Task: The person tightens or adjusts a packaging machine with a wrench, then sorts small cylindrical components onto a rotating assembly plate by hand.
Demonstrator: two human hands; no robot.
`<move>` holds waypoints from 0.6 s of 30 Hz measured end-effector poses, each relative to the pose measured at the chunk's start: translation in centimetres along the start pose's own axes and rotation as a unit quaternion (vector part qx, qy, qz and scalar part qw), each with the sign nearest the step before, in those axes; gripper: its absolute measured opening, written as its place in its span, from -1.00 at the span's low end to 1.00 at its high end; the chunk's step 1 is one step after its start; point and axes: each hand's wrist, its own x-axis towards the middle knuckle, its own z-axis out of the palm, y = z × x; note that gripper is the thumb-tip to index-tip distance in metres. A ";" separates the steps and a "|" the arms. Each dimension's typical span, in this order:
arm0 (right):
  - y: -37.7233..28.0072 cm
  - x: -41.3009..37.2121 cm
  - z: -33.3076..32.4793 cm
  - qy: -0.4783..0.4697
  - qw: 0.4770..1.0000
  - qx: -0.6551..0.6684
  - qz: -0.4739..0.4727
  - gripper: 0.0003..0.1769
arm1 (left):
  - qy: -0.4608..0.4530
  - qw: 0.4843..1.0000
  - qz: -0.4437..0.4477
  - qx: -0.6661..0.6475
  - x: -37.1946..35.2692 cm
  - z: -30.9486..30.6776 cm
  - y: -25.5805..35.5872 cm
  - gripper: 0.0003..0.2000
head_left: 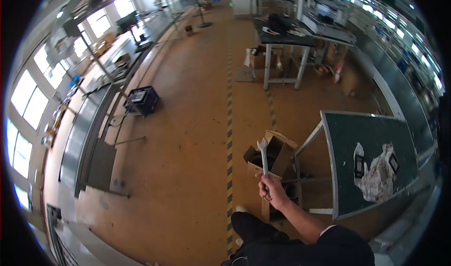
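1. Right hand point(272, 191), lower centre-right of frame: fingers closed round the handle of a wrench point(264, 162), clamped on it.
2. Wrench upright in view, open jaw end up, ring end poking out below the fist.
3. Left hand: not in view, can't tell its state.
4. Right forearm point(300, 221) comes in from lower right, dark sleeve point(345, 245) with light trim at the cuff.
5. Open cardboard box point(282, 159) behind the wrench in view, flaps up, dark stuff inside, too shadowed to name. More dark round items lower down, right of the hand, partly hidden.
6. Green-topped table point(338, 139) at right, metal edge. On it: crumpled plastic bags point(377, 179) with dark rectangular pieces, plus a small white scrap.
7. Brown floor point(188, 172), yellow-black striped line point(229, 139) running up the middle of frame. Light shoe tips at bottom centre, by the line.
8. Dark blue crate point(149, 101) on floor, left of centre, something grey and white in it.
9. Long table point(77, 144) along left side, monitor point(127, 22) towards its far end, windows behind.
10. Dark-topped table point(286, 39) upper right, black bundle on top, cardboard boxes under.
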 end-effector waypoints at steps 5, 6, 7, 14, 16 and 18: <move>-2.4 9.1 4.0 -0.002 0.991 0.124 -0.045 -0.50 | -0.035 0.971 0.196 -0.133 5.0 11.0 39.1 -0.78; -3.3 11.4 4.9 -0.013 0.987 0.159 -0.028 -0.52 | -0.082 0.967 0.207 -0.127 6.5 13.3 41.1 -0.79; -4.5 13.8 5.9 -0.010 0.987 0.159 -0.029 -0.52 | -0.126 0.961 0.217 -0.118 8.4 15.6 42.8 -0.80; -11.6 28.2 12.9 0.017 0.975 0.217 -0.041 -0.56 | -0.301 0.946 0.117 0.011 14.4 23.7 34.0 -0.82; -12.9 32.9 14.4 0.047 0.972 0.225 -0.041 -0.57 | -0.314 0.948 -0.013 0.053 15.2 24.3 33.8 -0.80; -14.3 37.8 15.1 0.070 0.970 0.228 -0.043 -0.57 | -0.315 0.942 -0.085 0.074 17.1 25.2 34.9 -0.78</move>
